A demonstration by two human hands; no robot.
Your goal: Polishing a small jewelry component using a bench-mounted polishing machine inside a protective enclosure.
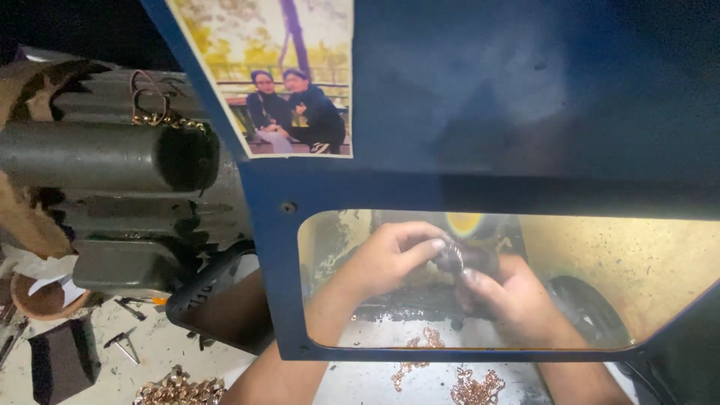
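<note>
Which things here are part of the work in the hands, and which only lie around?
In the work:
- left hand and right hand, both on a small dark round piece
- blue guard with its clear window
- loose chains below the hands

Lying about:
- photo on the guard
- chain pile
- small tools
- grey motor

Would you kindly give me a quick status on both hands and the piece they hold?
Left hand and right hand both pinch a small dark round piece. All behind the blue guard's window. Loose chain lies below.
</note>
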